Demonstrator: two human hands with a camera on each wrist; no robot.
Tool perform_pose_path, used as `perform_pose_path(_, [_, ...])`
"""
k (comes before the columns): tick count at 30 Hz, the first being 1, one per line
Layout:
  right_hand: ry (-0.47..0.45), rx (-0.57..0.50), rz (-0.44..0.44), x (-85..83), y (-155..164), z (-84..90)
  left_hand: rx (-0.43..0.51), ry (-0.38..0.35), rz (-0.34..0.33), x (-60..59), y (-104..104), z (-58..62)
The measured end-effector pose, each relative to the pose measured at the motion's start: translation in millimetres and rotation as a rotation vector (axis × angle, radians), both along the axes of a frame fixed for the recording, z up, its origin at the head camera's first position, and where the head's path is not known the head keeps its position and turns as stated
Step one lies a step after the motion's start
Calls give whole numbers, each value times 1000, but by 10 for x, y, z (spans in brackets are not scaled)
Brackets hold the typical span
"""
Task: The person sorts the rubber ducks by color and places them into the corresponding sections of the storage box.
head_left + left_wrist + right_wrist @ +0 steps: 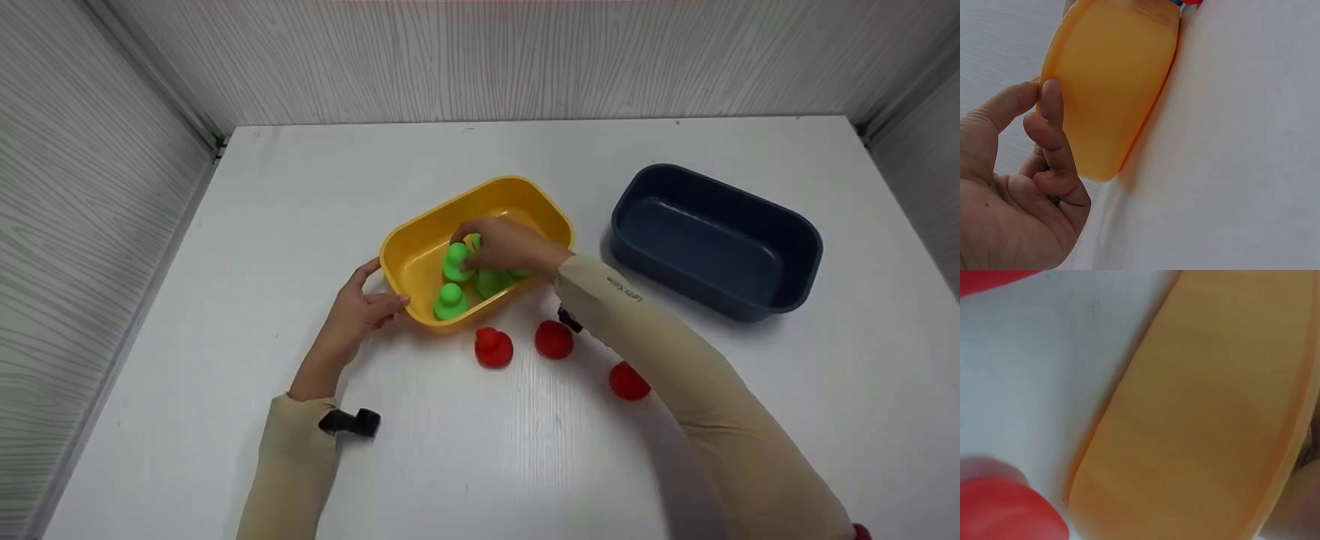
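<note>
A yellow tub (pixel 540 206) stands mid-table with several green toy ducks inside. My right hand (pixel 469 251) reaches into it, and its curled fingers hold one green duck (pixel 455 264). Another green duck (pixel 451 301) sits at the tub's near end. My left hand (pixel 382 291) holds the tub's near-left corner from outside. In the left wrist view, that hand (pixel 1036 94) has its thumb and a bent finger against the tub's wall (pixel 1112 84). The right wrist view shows only the tub's outer wall (pixel 1196 427) and a red duck (pixel 1005 509) close by.
Three red ducks (pixel 493 347) (pixel 553 339) (pixel 628 380) lie on the white table (pixel 225 225) just in front of the yellow tub. A navy tub (pixel 795 232) with nothing in it stands to the right. Grey panel walls enclose the table on three sides.
</note>
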State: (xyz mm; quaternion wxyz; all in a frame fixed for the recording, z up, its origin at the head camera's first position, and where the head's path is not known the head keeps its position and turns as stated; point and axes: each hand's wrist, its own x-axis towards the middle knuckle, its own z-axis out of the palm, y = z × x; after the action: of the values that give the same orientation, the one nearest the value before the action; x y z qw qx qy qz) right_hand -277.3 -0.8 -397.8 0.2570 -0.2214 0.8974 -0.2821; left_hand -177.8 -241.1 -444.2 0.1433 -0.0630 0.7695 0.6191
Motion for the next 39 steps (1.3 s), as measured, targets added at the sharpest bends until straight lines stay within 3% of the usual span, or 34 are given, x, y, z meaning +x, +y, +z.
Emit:
perform_pose_path(17, [30,55,0,-11,-45,-16,-4,-4,0,-5,30,3])
perform_pose_path(22, [81,58,11,-28,-29,-11,-14,-12,10,-1,39,11])
perform_pose_path(29, [95,8,10,-41,49,66,0,-9,5,1,22,-2])
perform_pose_path(39, [137,-148,27,-26,228,361,5,-5,3,0,13,-4])
